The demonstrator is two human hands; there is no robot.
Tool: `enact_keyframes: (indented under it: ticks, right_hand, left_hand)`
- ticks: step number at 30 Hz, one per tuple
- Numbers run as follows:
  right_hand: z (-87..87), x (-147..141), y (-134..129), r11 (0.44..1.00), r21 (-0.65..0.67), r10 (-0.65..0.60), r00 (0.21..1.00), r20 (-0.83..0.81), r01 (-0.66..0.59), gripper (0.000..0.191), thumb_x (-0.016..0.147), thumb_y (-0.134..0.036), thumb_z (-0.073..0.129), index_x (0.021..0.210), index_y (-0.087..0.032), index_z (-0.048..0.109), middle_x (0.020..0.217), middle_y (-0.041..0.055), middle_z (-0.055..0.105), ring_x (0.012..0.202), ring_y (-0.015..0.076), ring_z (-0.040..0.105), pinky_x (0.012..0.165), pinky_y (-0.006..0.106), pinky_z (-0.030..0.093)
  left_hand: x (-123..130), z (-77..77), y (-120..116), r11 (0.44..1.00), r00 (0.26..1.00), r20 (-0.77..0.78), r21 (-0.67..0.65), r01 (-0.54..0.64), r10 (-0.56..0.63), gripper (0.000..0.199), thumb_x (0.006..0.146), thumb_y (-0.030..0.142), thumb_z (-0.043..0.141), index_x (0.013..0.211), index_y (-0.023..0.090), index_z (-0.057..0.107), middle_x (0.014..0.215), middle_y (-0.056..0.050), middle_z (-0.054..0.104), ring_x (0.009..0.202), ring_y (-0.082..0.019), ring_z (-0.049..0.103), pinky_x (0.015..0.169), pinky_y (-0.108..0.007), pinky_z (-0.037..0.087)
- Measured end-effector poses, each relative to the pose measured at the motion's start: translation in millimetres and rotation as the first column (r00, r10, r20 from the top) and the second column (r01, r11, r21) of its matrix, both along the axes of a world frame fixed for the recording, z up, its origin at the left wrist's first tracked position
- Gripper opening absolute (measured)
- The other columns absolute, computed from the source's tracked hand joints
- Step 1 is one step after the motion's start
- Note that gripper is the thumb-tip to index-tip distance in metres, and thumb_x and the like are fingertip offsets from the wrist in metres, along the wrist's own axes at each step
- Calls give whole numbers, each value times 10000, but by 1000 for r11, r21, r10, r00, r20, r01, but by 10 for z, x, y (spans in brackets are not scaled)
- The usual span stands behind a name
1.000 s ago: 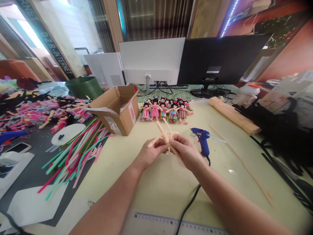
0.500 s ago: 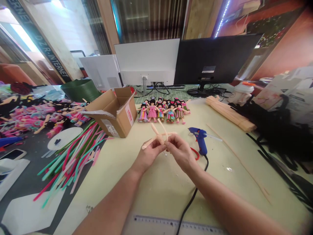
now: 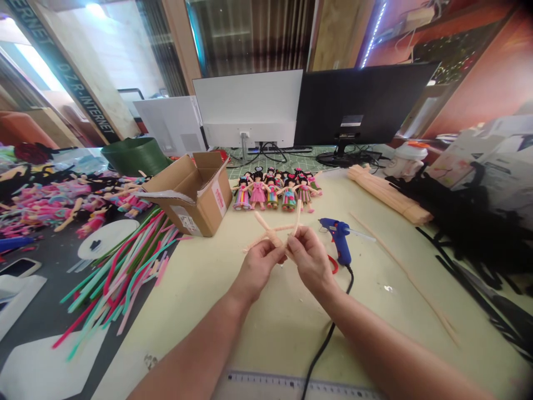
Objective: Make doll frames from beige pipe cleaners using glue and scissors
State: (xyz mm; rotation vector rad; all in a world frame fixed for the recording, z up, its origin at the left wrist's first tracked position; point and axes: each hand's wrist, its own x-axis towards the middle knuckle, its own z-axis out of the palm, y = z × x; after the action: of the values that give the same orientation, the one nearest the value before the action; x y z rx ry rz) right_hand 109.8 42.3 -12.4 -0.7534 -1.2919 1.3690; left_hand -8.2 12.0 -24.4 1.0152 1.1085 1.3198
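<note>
Between my hands, above the pale tabletop, is a doll-like figure of peach pipe cleaners, with a wound middle and arms sticking out. My left hand is closed on its wound part, thumb against the fingers. A loose pipe cleaner end stands up from my right hand, which pinches it between thumb and fingers. The lower part of the figure is hidden by my fingers. To the right of my hands lies a blue glue gun with a clear glue stick in its back.
Several finished dolls stand behind my hands, beside an open cardboard box. Coloured pipe cleaners lie at left. A peach bundle and black pipe cleaners are at right. The glue gun's cord crosses a ruler.
My right hand has moved slightly right, drawing the loose pipe cleaner end away from the figure's middle, so it now stands upright. My left hand keeps its hold.
</note>
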Motion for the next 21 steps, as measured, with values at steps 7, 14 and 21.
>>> enact_keyframes:
  ticks: [7,14,21]
  right_hand:
    - [-21,3,24,908,-410,61,995,-81,-89,184,754,-319,623,714,-192,496,605,-42,495,539,102,489,544,259,418]
    - [-59,45,96,826,-519,183,975,-122,-220,232,658,-290,685,637,-183,480,528,-55,440,448,60,326,427,212,246]
    - [-85,30,86,845,-477,180,969,-169,-240,189,684,-271,671,654,-172,514,486,-64,425,422,49,299,432,217,223]
  left_hand:
    - [21,26,-42,999,1000,-18,40,22,-21,238,803,378,612,815,141,638,770,-19,617,772,-148,544,760,-270,429]
    - [-40,105,-62,989,974,-228,145,16,18,252,790,357,623,947,163,661,837,-32,655,798,-173,578,722,-267,458]
    - [-70,131,-80,973,953,-290,228,-20,88,148,773,310,648,820,169,651,724,-10,629,694,-147,559,657,-244,441]
